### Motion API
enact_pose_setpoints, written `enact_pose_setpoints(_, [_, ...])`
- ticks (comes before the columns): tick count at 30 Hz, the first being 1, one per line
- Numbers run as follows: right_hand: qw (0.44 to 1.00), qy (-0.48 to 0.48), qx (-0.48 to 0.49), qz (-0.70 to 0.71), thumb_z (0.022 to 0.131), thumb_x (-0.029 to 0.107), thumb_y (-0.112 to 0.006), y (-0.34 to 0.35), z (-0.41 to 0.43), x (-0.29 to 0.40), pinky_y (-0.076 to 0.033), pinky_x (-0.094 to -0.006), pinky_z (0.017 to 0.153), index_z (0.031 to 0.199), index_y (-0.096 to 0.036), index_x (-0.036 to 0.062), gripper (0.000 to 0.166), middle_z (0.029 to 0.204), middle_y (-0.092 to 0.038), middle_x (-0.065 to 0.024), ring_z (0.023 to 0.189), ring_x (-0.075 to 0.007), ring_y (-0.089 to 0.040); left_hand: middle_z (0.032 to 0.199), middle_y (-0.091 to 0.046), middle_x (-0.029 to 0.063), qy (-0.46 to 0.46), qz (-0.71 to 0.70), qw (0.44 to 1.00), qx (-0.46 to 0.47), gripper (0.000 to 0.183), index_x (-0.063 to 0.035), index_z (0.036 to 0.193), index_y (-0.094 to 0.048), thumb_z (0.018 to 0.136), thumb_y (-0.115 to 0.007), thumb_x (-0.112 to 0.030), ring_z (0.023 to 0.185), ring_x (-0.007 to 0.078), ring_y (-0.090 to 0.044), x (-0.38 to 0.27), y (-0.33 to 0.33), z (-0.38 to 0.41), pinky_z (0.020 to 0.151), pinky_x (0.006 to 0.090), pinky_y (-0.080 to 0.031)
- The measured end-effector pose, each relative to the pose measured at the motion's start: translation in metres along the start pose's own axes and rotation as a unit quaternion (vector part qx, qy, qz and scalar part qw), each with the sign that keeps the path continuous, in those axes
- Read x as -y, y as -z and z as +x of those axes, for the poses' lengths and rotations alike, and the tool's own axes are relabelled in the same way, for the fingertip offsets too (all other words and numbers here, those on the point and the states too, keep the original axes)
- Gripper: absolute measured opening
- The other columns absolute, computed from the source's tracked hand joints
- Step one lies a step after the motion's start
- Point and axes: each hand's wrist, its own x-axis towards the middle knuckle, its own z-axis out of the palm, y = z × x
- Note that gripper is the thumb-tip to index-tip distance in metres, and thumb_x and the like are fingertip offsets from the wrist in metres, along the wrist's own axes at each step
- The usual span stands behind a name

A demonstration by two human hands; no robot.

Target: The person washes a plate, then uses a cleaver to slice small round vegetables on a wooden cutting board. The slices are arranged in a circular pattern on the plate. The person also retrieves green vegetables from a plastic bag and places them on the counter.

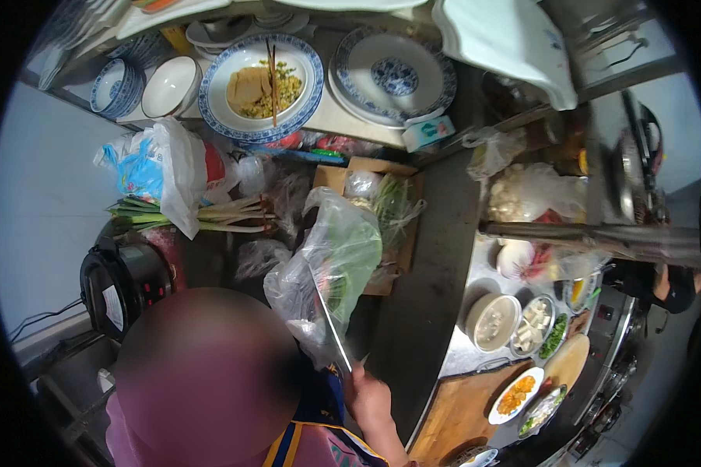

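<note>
My right hand [369,397] grips a kitchen knife [330,321], its thin blade seen nearly edge-on and slanting up to the left. The blade lies in front of a clear plastic bag [350,239] with something green inside; whether they touch I cannot tell. Behind the bag, a cardboard box [330,178] holds green stalks [392,201] and wrapped items. My left hand is out of view. A large blurred area covers the lower left, above a purple garment [327,446] and a dark blue apron with yellow trim [327,397].
Long scallions [234,220] lie left, above a black electric cooker [123,280]. A shelf bears a blue-rimmed plate of food with chopsticks [261,87] and stacked plates [394,76]. A wooden cutting board [461,408] and several food dishes stand right. At far right, a person's arm [662,286] shows.
</note>
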Motion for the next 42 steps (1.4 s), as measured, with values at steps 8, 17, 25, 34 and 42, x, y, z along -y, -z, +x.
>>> enact_pose_setpoints(8, [0.998, 0.048, -0.023, 0.040, 0.081, 0.016, -0.055, -0.065, 0.140, -0.032, -0.045, -0.0446, 0.045, 0.098, -0.050, 0.0061, 0.020, 0.059, -0.056, -0.0167, 0.051, -0.0357, -0.056, 0.125, -0.047, 0.0150, -0.068, 0.024, 0.996, 0.052, 0.052, -0.0051, 0.123, -0.046, 0.085, -0.053, -0.040, 0.114, 0.0252, -0.045, -0.085, 0.057, 0.089, 0.096, 0.0433, -0.037])
enact_pose_setpoints(17, [0.991, -0.064, -0.050, 0.108, 0.082, 0.010, -0.059, -0.091, 0.192, -0.070, -0.042, -0.0393, 0.043, 0.089, -0.050, 0.0050, 0.013, 0.056, -0.053, -0.0180, 0.050, -0.0368, -0.055, 0.126, -0.047, 0.0151, -0.102, 0.053, 0.965, 0.235, 0.052, -0.0054, 0.123, -0.046, 0.085, -0.052, -0.041, 0.116, 0.0251, -0.043, -0.176, 0.092, 0.250, 0.098, 0.0439, -0.036])
enact_pose_setpoints(25, [0.980, -0.167, 0.041, 0.103, 0.079, 0.009, -0.061, -0.139, 0.109, -0.115, -0.039, -0.0335, 0.040, 0.086, -0.051, 0.0048, 0.013, 0.051, -0.052, -0.0119, 0.042, -0.0259, -0.054, 0.109, -0.059, 0.0099, -0.171, 0.257, 0.907, -0.287, 0.038, -0.0056, 0.114, -0.052, 0.088, -0.050, -0.033, 0.098, 0.0264, -0.057, -0.239, 0.184, 0.375, 0.085, 0.0425, -0.048])
enact_pose_setpoints(34, [0.979, -0.146, 0.020, 0.138, 0.079, 0.014, -0.063, -0.124, 0.038, -0.094, -0.045, -0.0372, 0.043, 0.095, -0.054, 0.0068, 0.020, 0.055, -0.056, -0.0148, 0.048, -0.0314, -0.058, 0.144, -0.022, 0.0066, -0.039, 0.318, 0.874, -0.365, 0.096, -0.0228, 0.143, -0.005, 0.074, -0.060, -0.060, 0.129, 0.0265, -0.030, -0.219, 0.172, 0.210, 0.104, 0.0580, -0.013])
enact_pose_setpoints(42, [0.965, -0.155, -0.049, 0.206, 0.082, 0.019, -0.058, -0.074, -0.094, -0.088, -0.045, -0.0431, 0.050, 0.100, -0.051, 0.0095, 0.022, 0.063, -0.056, -0.0168, 0.058, -0.0354, -0.057, 0.121, -0.048, 0.0055, 0.203, 0.624, 0.705, -0.268, 0.046, -0.0132, 0.126, -0.042, 0.087, -0.056, -0.033, 0.108, 0.0203, -0.050, -0.078, 0.084, 0.010, 0.089, 0.0351, -0.040])
